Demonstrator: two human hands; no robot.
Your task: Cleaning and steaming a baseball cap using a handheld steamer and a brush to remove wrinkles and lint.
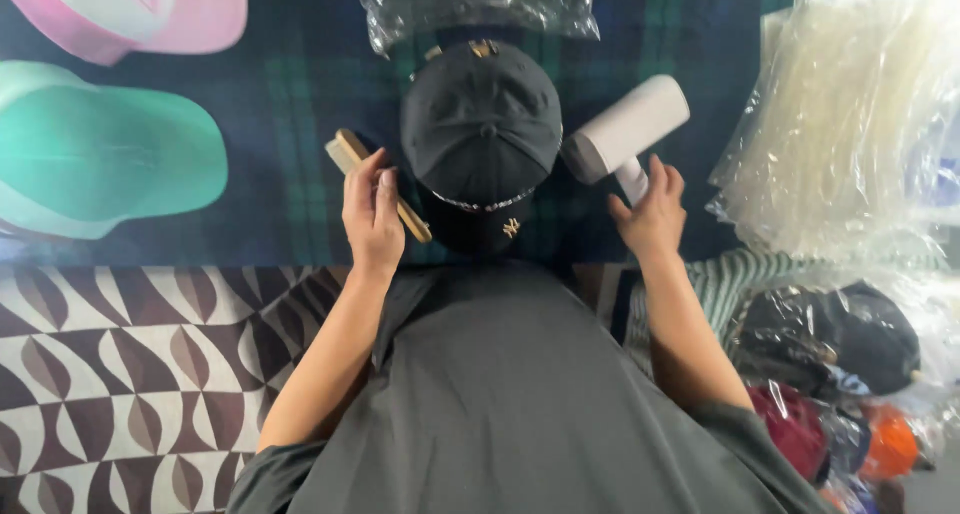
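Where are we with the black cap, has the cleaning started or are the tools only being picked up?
Looks early. Done: the black cap lies out of its bag, flat on the plaid cloth. In hand: the left hand rests on the wooden brush, and the right hand grips the handle of the white lint roller. Neither tool touches the cap. Left: probably the brushing, rolling and bagging, with clear bags stacked alongside.

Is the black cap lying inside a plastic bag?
No, the black cap lies bare on the dark plaid cloth, between the two hands.
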